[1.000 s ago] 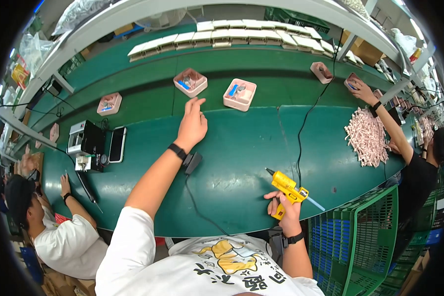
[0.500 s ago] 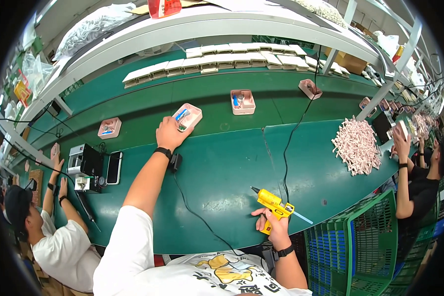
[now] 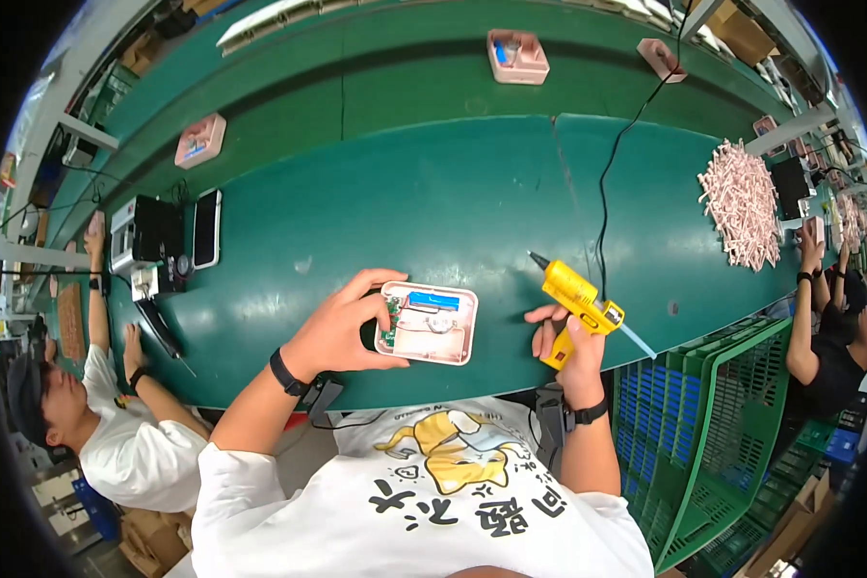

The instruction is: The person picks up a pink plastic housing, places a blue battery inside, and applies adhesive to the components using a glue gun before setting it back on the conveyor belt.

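Note:
My left hand [image 3: 342,330] grips the left end of an open pink plastic housing [image 3: 432,344] close in front of me. Inside that housing lie a blue battery cell [image 3: 433,301], thin wires and a small green circuit board [image 3: 389,328] by my fingers. My right hand [image 3: 570,347] is wrapped round the handle of a yellow hot glue gun [image 3: 570,289]. The gun's dark nozzle points up and left, apart from the housing, and a pale glue stick [image 3: 638,341] sticks out of its back.
More pink housings [image 3: 517,58] sit at the back of the green table [image 3: 433,212]. A heap of small pink parts [image 3: 742,204] lies right. Left are a phone [image 3: 206,229] and a black device [image 3: 147,234]. A green crate [image 3: 708,433] stands at right; co-workers sit at both sides.
My left hand has brought the pink housing from the back of the table to in front of me. The glue gun has shifted slightly up and right in view, which has tilted downward.

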A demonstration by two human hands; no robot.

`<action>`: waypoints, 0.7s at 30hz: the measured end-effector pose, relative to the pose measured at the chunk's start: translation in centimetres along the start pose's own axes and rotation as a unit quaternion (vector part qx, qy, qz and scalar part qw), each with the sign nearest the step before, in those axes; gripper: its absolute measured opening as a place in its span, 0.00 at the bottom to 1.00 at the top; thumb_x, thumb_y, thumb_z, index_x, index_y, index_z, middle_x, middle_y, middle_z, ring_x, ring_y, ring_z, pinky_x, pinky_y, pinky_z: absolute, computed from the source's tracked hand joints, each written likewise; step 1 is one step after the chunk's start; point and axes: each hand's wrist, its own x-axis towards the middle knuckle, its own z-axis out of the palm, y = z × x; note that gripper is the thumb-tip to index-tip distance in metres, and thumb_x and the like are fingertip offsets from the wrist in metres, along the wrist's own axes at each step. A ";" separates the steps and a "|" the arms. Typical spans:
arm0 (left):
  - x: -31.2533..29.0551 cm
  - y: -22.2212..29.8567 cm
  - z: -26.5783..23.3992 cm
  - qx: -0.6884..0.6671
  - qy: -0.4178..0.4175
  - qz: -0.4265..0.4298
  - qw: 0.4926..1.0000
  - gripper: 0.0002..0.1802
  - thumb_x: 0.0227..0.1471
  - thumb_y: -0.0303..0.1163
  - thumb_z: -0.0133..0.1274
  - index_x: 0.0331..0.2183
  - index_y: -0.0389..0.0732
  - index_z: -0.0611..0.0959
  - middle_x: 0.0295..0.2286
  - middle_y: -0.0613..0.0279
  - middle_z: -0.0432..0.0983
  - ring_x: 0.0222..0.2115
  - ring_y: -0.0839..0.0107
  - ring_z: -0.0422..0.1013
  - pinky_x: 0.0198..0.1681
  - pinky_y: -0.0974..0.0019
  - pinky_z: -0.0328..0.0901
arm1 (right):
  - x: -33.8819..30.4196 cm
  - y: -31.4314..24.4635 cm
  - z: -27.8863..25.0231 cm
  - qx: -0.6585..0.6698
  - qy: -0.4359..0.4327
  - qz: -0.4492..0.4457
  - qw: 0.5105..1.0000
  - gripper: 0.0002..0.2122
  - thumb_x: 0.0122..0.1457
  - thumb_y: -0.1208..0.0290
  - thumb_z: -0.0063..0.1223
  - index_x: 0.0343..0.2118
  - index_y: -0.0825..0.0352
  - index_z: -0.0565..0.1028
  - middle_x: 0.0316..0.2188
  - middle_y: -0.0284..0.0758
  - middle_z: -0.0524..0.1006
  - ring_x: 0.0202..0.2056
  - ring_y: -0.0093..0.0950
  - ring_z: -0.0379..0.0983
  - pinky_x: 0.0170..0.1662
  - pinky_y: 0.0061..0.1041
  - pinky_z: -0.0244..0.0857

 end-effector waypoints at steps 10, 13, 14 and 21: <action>1.1 2.7 2.2 0.227 0.059 -0.032 0.971 0.10 0.53 0.38 0.73 0.33 0.41 0.93 0.47 0.56 0.88 0.48 0.54 0.80 0.50 0.55 0.76 | -0.6 0.1 0.4 -0.064 0.004 -0.012 0.998 0.14 0.75 0.60 0.54 0.47 0.69 0.75 0.44 0.56 0.85 0.21 0.27 0.74 0.28 0.31 0.74; 2.4 2.5 3.0 0.209 0.028 -0.020 0.977 0.11 0.52 0.38 0.73 0.32 0.40 0.94 0.47 0.54 0.88 0.46 0.53 0.81 0.50 0.55 0.76 | -1.3 0.1 -0.6 -0.108 0.013 0.020 0.994 0.19 0.74 0.60 0.56 0.56 0.72 0.77 0.44 0.49 0.87 0.22 0.24 0.77 0.29 0.28 0.76; 2.5 2.8 2.8 0.202 0.024 -0.029 0.979 0.11 0.51 0.36 0.73 0.32 0.39 0.93 0.47 0.53 0.88 0.46 0.52 0.81 0.50 0.55 0.75 | -0.9 0.6 -0.9 -0.100 0.000 0.028 0.995 0.20 0.74 0.61 0.56 0.60 0.72 0.76 0.44 0.47 0.88 0.23 0.23 0.78 0.30 0.27 0.76; 1.7 4.2 2.2 0.151 0.013 -0.026 0.988 0.09 0.48 0.24 0.73 0.27 0.34 0.86 0.47 0.48 0.87 0.44 0.52 0.81 0.48 0.56 0.74 | 0.0 0.3 -0.3 -0.006 -0.011 0.018 1.000 0.20 0.75 0.69 0.57 0.66 0.70 0.72 0.42 0.39 0.88 0.22 0.20 0.77 0.28 0.25 0.75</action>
